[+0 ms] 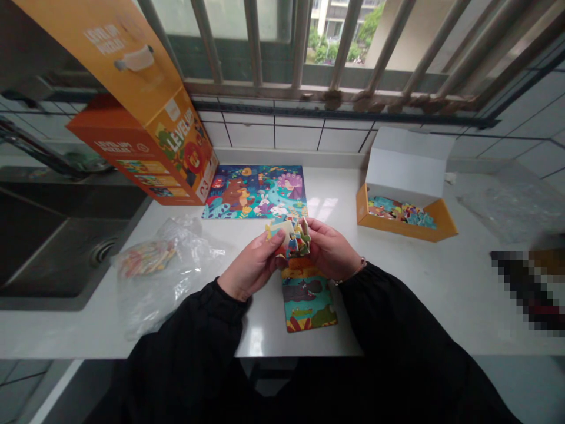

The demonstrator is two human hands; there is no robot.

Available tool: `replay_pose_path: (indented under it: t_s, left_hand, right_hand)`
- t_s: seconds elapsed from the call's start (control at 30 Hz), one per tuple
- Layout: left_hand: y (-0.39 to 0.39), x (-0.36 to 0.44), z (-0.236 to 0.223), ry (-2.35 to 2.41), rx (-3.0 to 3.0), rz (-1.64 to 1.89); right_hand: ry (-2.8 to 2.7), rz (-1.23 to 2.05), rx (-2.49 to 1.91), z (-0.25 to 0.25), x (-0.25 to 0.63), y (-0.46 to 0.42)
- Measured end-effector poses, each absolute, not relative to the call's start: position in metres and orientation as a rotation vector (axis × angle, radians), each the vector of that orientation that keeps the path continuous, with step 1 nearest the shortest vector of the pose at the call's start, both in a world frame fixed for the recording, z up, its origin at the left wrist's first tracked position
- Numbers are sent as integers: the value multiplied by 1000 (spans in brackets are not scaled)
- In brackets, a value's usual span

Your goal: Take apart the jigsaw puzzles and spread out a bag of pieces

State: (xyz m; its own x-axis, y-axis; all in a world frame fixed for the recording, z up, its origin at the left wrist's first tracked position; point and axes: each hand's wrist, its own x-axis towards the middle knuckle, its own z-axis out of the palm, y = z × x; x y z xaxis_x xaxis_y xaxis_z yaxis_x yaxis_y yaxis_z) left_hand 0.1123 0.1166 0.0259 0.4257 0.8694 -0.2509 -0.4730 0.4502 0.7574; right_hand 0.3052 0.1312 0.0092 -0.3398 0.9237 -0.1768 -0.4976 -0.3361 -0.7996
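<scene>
Both hands meet over the middle of the counter, holding a small bunch of jigsaw puzzle pieces (301, 240). My left hand (256, 259) is closed, its thumb pressed on a pale piece at the left of the bunch. From the other side, my right hand (332, 247) grips the pieces with its fingers, some of which are hidden. Just below the hands lies a partly covered strip of joined puzzle (309, 297), with a hippo and a crocodile on it. Behind them lies a dark blue puzzle picture (260, 191) with forest animals.
An orange puzzle box (145, 159) stands at the back left, lid raised. An open yellow box (401, 227) with loose pieces sits at the right. A clear plastic bag (163, 282) with pieces lies left, beside the dark sink (44, 247). Clear plastic (507, 200) lies far right.
</scene>
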Motion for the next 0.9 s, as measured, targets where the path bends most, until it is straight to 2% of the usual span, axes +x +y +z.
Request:
replay_pose_path:
  t_s: [0.37, 0.63, 0.9]
  left_hand:
    - [120, 109, 26, 737, 597, 980]
    - [121, 114, 27, 807, 602, 1037]
    - [118, 122, 21, 949, 661, 1014]
  right_hand:
    - [-793, 1467, -898, 8, 304, 135]
    - [-692, 1503, -1003, 5, 307, 137]
    - [-885, 1372, -1133, 1, 310, 135]
